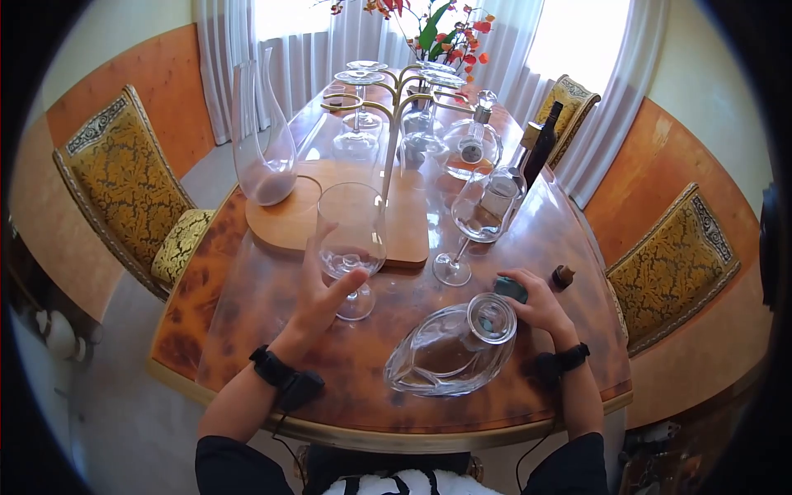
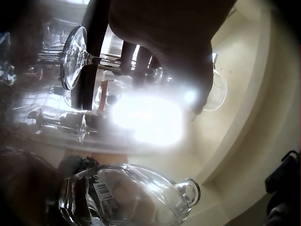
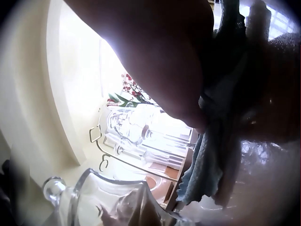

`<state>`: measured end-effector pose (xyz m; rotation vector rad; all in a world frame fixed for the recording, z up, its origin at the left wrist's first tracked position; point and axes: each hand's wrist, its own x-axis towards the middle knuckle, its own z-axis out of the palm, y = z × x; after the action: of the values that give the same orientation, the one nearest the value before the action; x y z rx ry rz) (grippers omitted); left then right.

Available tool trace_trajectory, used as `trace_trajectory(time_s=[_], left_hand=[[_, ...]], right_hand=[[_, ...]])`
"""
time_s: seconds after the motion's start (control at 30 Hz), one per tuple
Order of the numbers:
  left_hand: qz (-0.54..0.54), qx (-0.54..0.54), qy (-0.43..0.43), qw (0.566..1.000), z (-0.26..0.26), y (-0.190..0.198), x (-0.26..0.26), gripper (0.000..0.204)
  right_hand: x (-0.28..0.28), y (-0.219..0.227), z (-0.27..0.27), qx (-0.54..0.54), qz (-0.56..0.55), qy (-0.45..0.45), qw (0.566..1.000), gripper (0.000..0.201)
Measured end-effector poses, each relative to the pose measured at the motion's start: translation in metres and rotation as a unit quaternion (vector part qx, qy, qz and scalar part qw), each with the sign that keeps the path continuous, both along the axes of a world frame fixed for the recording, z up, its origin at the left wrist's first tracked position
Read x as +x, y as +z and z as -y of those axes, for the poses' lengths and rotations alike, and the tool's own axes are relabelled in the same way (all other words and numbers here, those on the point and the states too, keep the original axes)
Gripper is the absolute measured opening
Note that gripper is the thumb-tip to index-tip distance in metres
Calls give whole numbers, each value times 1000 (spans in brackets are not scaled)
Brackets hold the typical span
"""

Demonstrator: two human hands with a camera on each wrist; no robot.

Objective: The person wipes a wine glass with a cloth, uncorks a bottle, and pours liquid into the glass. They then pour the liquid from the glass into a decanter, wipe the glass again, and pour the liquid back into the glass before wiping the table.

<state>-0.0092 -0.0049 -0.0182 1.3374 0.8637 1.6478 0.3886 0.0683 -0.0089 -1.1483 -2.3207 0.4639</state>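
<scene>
My left hand [image 1: 318, 293] grips the bowl of a large clear wine glass [image 1: 353, 216], thumb in front and fingers round its left side. The glass is upright; its round foot shows sideways in the left wrist view. My right hand [image 1: 540, 305] holds a blue-green cloth [image 1: 511, 288] low over the table's right part; the cloth's ragged edge [image 3: 200, 174] hangs below the fingers in the right wrist view. Between my forearms a clear glass decanter [image 1: 437, 351] stands on the tabletop, its round mouth towards me. Much of the left hand is dark against glare in its wrist view.
Beyond the glass is a wooden board [image 1: 404, 223] with a brass rack [image 1: 396, 107] of upside-down glasses. A tall decanter [image 1: 266, 157] stands left. On the right are another wine glass [image 1: 453, 268], bottles, a dark wine bottle [image 1: 540, 144] and a small brown stopper [image 1: 563, 276].
</scene>
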Motion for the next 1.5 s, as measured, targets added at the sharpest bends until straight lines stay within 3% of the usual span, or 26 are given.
trace_trajectory(time_s=[0.3, 0.77, 0.97, 1.33, 1.5], left_hand=[[10, -18, -9, 1000, 5, 7, 1, 93], [-18, -28, 20, 999, 15, 17, 5, 101], [7, -30, 24, 999, 17, 13, 1, 105], [-19, -41, 6, 999, 19, 16, 2, 105], [-3, -31, 2, 1000, 17, 17, 3, 104]], right_hand=[[8, -17, -4, -56, -122, -23, 991, 46], [3, -20, -1, -58, -159, -15, 985, 40], [-3, -14, 5, -60, -192, -54, 978, 35], [3, -11, 2, 75, -148, -57, 985, 34], [0, -17, 4, -4, -172, -68, 983, 34]])
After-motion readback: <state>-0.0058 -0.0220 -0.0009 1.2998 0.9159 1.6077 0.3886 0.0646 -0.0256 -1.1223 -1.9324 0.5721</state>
